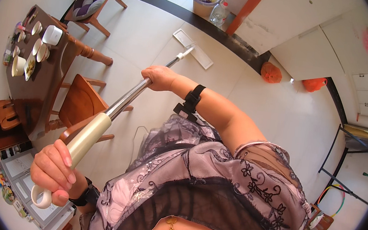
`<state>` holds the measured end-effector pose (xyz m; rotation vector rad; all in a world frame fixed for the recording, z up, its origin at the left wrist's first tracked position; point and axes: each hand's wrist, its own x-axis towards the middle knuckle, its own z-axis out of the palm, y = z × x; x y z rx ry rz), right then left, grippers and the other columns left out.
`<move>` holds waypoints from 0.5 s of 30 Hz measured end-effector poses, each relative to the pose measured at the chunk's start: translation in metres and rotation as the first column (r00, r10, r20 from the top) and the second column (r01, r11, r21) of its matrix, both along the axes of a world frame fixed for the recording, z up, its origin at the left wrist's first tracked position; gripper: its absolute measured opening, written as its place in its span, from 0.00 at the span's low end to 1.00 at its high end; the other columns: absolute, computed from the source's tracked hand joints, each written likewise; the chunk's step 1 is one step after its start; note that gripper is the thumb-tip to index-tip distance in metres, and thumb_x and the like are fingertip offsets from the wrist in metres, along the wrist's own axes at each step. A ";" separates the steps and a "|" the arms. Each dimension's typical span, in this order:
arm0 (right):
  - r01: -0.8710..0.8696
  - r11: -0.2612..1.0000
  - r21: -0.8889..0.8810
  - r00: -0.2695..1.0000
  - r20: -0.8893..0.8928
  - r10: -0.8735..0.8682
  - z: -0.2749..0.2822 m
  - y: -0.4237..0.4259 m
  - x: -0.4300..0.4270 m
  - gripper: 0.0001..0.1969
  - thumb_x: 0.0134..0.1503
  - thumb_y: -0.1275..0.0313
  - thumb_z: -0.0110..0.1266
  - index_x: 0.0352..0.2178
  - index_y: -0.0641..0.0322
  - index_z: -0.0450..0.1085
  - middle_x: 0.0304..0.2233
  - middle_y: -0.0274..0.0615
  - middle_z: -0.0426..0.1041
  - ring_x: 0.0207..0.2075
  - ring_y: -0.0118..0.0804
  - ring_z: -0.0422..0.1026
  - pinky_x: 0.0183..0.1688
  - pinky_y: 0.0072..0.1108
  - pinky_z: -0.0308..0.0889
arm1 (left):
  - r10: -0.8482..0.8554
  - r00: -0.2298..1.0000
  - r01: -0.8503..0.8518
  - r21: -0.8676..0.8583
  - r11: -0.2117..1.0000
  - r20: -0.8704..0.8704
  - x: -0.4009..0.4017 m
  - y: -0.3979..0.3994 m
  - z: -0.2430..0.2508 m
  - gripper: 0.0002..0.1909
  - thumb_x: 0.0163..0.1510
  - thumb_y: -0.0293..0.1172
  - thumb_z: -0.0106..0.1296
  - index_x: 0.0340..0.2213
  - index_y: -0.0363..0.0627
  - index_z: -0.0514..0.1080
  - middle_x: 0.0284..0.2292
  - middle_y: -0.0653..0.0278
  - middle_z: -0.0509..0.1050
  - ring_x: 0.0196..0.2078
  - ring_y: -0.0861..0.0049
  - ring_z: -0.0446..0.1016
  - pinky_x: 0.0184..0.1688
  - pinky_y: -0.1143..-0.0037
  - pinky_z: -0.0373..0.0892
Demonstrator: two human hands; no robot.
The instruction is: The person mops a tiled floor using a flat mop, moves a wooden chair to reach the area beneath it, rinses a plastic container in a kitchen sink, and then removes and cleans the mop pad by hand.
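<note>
A flat mop with a pale rectangular head [205, 58] lies against the tiled floor, its steel pole [127, 99] slanting up towards me. My left hand [52, 169] is wrapped around the cream plastic grip [90, 135] near its top end, where a white hanging loop [41, 197] sticks out below the fingers. Farther down, my right hand [159, 78] is closed around the metal pole. A white joint [184, 54] links the pole to the mop head. Both wrists wear black straps, the right one with a small black device.
At left, a dark wooden table [44, 99] holds bowls and a dish, with wooden chairs [81, 101] beside it. A bin [203, 6] and a plastic bottle [219, 13] stand beyond a dark floor strip. Orange bags [271, 72] lie by white cabinets [308, 54]. A metal frame [333, 150] stands right.
</note>
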<state>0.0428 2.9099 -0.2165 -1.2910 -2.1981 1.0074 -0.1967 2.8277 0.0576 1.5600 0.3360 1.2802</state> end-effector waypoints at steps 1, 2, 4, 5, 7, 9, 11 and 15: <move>-0.010 1.000 -0.004 1.000 -0.003 0.010 -0.002 0.008 0.007 0.06 0.42 0.70 0.51 0.22 0.58 0.63 0.25 0.43 0.68 0.34 0.49 0.68 0.34 0.34 0.65 | 0.074 0.997 -0.074 -0.025 0.997 0.013 0.006 0.005 -0.002 0.12 0.41 0.30 0.57 0.14 0.54 0.63 0.14 0.78 0.67 0.19 0.87 0.66 0.32 0.83 0.60; -0.002 1.000 0.010 1.000 -0.018 0.002 -0.005 0.017 0.018 0.06 0.42 0.71 0.51 0.22 0.58 0.63 0.25 0.43 0.68 0.34 0.49 0.68 0.34 0.34 0.65 | 0.031 0.999 -0.031 -0.016 0.999 -0.037 0.010 0.014 -0.006 0.17 0.42 0.35 0.57 0.13 0.55 0.57 0.14 0.78 0.62 0.20 0.88 0.61 0.34 0.80 0.55; 0.011 0.999 0.053 0.999 -0.040 -0.009 -0.012 0.040 0.036 0.05 0.42 0.71 0.50 0.22 0.59 0.63 0.25 0.44 0.68 0.34 0.49 0.68 0.34 0.35 0.65 | 0.069 0.997 -0.070 -0.036 0.997 -0.046 0.030 0.031 -0.014 0.17 0.42 0.36 0.57 0.13 0.55 0.57 0.14 0.78 0.62 0.20 0.88 0.61 0.34 0.79 0.55; 0.010 0.998 0.059 1.000 -0.027 -0.009 -0.014 0.052 0.041 0.05 0.42 0.72 0.49 0.21 0.60 0.62 0.25 0.44 0.68 0.33 0.49 0.68 0.33 0.35 0.65 | 0.095 0.994 -0.097 -0.054 0.994 -0.052 0.038 0.041 -0.017 0.17 0.43 0.36 0.56 0.13 0.55 0.58 0.15 0.78 0.62 0.20 0.87 0.61 0.35 0.79 0.54; 0.007 1.000 0.029 1.000 0.027 -0.007 -0.012 0.075 0.051 0.04 0.41 0.73 0.49 0.20 0.60 0.63 0.24 0.45 0.68 0.31 0.50 0.68 0.32 0.35 0.65 | 0.164 0.984 -0.168 -0.061 0.984 -0.067 0.045 0.061 -0.022 0.15 0.43 0.35 0.55 0.14 0.55 0.59 0.16 0.77 0.63 0.21 0.87 0.61 0.36 0.77 0.53; 0.015 1.000 0.020 0.998 0.061 -0.017 -0.007 0.090 0.053 0.03 0.41 0.74 0.49 0.20 0.60 0.63 0.23 0.46 0.68 0.29 0.51 0.69 0.31 0.35 0.65 | 0.173 0.983 -0.178 -0.073 0.981 -0.063 0.048 0.085 -0.021 0.12 0.41 0.31 0.56 0.15 0.54 0.62 0.14 0.77 0.65 0.19 0.87 0.65 0.34 0.78 0.56; 0.039 0.998 0.057 0.999 0.015 -0.040 0.004 0.104 0.048 0.04 0.40 0.74 0.50 0.20 0.61 0.63 0.22 0.47 0.68 0.29 0.51 0.69 0.31 0.36 0.65 | -0.036 0.999 0.036 0.004 0.999 -0.026 0.010 0.116 -0.017 0.12 0.43 0.31 0.56 0.15 0.54 0.63 0.14 0.79 0.66 0.18 0.89 0.64 0.34 0.80 0.57; 0.021 0.991 0.130 0.993 -0.120 -0.005 0.057 0.124 0.000 0.06 0.38 0.76 0.51 0.18 0.63 0.62 0.20 0.49 0.66 0.27 0.52 0.68 0.29 0.35 0.63 | 0.117 0.904 -0.119 -0.019 0.993 0.411 -0.048 0.135 0.023 0.15 0.37 0.26 0.57 0.08 0.53 0.61 0.10 0.78 0.67 0.13 0.91 0.65 0.31 0.88 0.60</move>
